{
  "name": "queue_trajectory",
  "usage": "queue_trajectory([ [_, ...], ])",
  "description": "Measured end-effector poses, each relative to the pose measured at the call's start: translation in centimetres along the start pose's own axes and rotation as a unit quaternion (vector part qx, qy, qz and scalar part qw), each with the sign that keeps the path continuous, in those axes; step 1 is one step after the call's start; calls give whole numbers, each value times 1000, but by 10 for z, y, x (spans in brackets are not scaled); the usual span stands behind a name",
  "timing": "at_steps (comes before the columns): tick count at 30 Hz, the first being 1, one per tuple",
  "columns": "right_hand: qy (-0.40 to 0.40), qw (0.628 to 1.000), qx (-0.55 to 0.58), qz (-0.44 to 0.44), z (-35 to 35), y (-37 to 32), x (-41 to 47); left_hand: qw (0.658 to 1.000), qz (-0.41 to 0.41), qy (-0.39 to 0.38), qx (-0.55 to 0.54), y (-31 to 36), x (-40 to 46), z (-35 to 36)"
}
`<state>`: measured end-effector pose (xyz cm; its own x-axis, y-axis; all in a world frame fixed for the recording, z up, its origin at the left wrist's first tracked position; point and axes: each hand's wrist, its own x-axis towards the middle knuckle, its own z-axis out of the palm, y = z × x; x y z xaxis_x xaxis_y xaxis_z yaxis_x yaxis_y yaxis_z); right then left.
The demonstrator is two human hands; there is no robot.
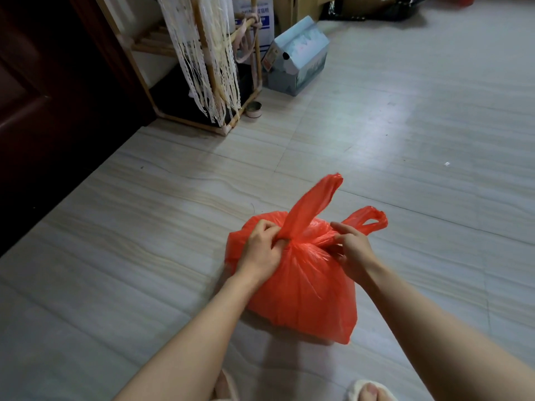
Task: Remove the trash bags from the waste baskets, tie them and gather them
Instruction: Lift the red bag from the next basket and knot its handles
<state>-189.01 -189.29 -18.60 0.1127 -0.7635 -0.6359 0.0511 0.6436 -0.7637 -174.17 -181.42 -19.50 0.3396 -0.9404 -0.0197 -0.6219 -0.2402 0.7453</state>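
We have the red trash bag (301,287) sitting on the tiled floor (405,140) just ahead of our feet, out of any basket, and we are in the middle of closing it. Our left hand (262,247) pinches the base of one handle loop, which stands up and leans away to the right, while our right hand (351,250) has its fingers curled round the root of the other loop, which trails off to the right. Both grips sit tight against the gathered neck, probably so the plastic stays bunched and the contents cannot spill as the loops cross (whether a first knot is already cinched we cannot tell, since the fingers cover that spot). Resting the bag on the floor takes its weight off the handles, leaving both hands free for tying.
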Motion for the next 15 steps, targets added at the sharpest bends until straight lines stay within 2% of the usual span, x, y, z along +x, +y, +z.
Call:
queue_trajectory([
  [2, -15, 1000, 14, 0, -1, -2, -1, 998, -12, 25, -60, 13, 2, 13],
  [5, -46, 999, 20, 13, -8, -1, 0, 978, -95, 72, -173, 29, 8, 25],
  [6, -62, 998, 17, 21, -11, -1, -1, 973, -123, 79, -176, 31, 10, 26],
  [7, -76, 997, 7, 30, -13, 0, 0, 975, -146, 82, -145, 31, 13, 29],
  [10, -81, 996, -21, 34, -13, -3, 1, 978, -197, 48, 46, 29, 14, 34],
  [15, -22, 998, 23, -46, -9, -25, 2, 968, -115, -86, 208, 30, 12, 52],
])
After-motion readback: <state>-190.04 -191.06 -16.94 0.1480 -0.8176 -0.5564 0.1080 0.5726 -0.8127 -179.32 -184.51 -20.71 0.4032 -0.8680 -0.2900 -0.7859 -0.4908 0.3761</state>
